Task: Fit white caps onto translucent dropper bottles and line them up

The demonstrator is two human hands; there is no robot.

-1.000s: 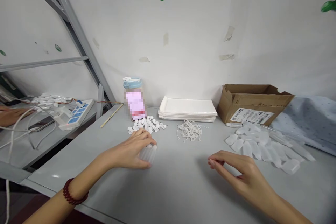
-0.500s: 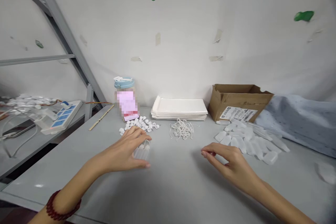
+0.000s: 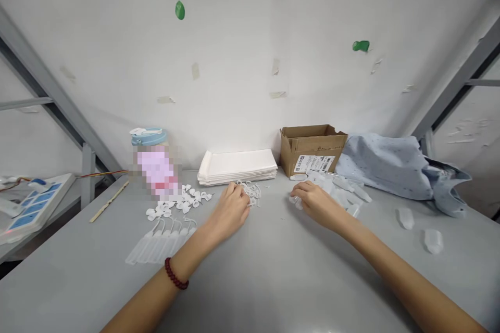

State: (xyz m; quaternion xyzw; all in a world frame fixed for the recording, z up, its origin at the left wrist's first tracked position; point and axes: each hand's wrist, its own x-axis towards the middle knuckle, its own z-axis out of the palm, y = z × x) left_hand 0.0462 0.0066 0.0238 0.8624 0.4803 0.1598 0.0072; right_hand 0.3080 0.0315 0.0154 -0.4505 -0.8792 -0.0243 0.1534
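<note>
My left hand is at the near left edge of a tangle of short white cords, fingers curled down into it. Whether a cord is pinched there is hidden. My right hand reaches the left side of a heap of translucent plastic sleeves, its fingers closed on one sleeve that shows beneath them. Left of my left wrist lies a neat row of several clear tubes with looped cords, partly behind the forearm. White caps are scattered beyond that row.
A stack of white envelopes and an open cardboard box stand against the wall. Pale blue cloth lies right of the box. Two loose sleeves rest farther right. A stick and power strip are left.
My left hand has left the tubes and moved right to the cords, fingers curling. My right hand has moved forward onto the sleeve heap. The view has turned right.
</note>
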